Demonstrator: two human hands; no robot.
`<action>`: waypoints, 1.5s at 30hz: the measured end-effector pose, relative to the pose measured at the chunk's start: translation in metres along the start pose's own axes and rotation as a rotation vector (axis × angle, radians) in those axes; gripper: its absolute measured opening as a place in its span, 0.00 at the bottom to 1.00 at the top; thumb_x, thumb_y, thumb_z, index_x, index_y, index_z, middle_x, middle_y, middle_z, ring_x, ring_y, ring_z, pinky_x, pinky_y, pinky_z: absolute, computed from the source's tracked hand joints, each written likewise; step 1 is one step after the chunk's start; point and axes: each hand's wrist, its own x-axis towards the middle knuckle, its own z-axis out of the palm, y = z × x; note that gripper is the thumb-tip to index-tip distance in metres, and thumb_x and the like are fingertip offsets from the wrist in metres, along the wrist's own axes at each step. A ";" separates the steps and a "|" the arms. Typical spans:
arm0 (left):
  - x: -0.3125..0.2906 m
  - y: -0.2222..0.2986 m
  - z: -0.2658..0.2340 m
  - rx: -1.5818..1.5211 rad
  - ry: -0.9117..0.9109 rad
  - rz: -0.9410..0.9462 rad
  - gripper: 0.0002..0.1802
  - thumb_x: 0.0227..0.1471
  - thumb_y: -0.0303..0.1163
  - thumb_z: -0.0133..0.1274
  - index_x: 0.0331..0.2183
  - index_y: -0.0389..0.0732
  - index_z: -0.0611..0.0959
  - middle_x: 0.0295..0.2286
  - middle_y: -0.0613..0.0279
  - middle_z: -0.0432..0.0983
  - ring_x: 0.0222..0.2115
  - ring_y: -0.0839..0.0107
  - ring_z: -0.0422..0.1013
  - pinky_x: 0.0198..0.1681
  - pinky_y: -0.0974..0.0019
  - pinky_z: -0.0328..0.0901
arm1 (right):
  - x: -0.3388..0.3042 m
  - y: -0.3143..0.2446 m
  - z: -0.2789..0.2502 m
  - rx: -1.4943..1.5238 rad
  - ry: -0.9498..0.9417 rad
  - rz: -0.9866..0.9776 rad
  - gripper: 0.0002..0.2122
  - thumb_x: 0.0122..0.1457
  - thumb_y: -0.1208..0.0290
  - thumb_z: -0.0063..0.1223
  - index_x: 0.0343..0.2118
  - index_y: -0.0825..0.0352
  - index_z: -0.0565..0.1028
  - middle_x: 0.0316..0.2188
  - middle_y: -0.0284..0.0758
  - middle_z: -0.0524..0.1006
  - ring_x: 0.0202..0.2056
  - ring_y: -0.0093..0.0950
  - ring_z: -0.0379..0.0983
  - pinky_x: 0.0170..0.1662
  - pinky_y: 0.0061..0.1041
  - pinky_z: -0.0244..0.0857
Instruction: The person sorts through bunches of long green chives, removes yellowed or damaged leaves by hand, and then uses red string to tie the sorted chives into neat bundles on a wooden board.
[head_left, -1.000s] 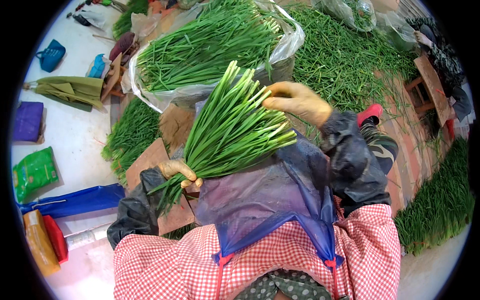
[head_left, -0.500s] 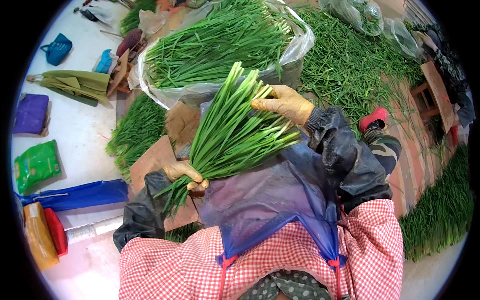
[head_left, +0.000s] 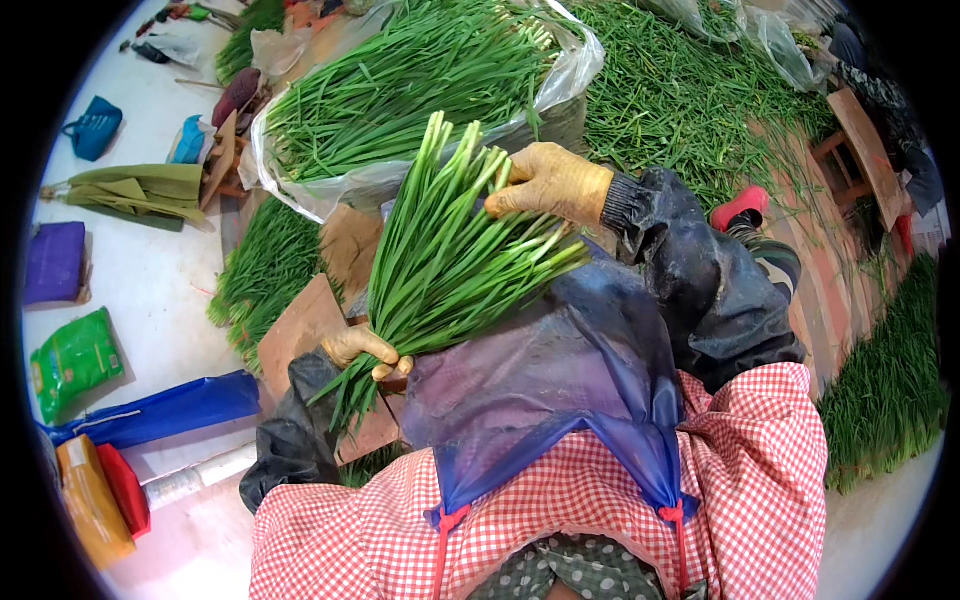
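A fanned bunch of garlic chives (head_left: 440,265) lies across my lap, pale stem ends up and to the right. My left hand (head_left: 360,348), in a yellowish glove, is wrapped round the bunch near its leafy lower end, and leaf tips hang below the fist. My right hand (head_left: 556,186), gloved alike, pinches at the pale stems on the upper right side; its fingertips are partly hidden behind them. The stems spread into separate clumps there. Under the bunch is a translucent blue-purple plastic apron (head_left: 530,370) over my lap.
Ahead stands a plastic-lined container (head_left: 335,190) heaped with chives. Loose leaves (head_left: 690,110) cover the floor at far right. Bundled chives stand at left (head_left: 270,270) and right (head_left: 880,390). A wooden stool (head_left: 865,160) is at right; a green bag (head_left: 75,360) lies at left.
My right hand has shifted slightly left and up along the stems. The view has moved a little. My left hand keeps its grip on the bunch.
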 end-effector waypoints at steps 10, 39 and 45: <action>-0.001 -0.009 0.017 -0.144 -0.067 0.077 0.14 0.50 0.23 0.55 0.40 0.27 0.78 0.32 0.50 0.77 0.22 0.70 0.70 0.29 0.68 0.65 | 0.018 0.006 0.012 0.146 0.223 -0.002 0.13 0.52 0.63 0.52 0.30 0.68 0.81 0.27 0.33 0.80 0.31 0.23 0.75 0.40 0.23 0.68; 0.012 -0.056 0.041 -0.183 0.181 0.359 0.18 0.47 0.21 0.56 0.44 0.28 0.77 0.32 0.51 0.78 0.21 0.70 0.71 0.28 0.69 0.67 | -0.024 0.010 0.051 -1.131 0.704 -0.507 0.17 0.47 0.60 0.61 0.38 0.63 0.75 0.44 0.36 0.74 0.52 0.36 0.67 0.54 0.39 0.59; 0.004 -0.048 0.057 -0.106 0.292 0.378 0.22 0.46 0.21 0.57 0.45 0.30 0.77 0.31 0.52 0.79 0.20 0.72 0.71 0.24 0.71 0.66 | -0.010 0.015 0.056 -1.084 0.571 -0.293 0.27 0.51 0.40 0.54 0.33 0.66 0.81 0.42 0.40 0.75 0.48 0.38 0.67 0.51 0.38 0.59</action>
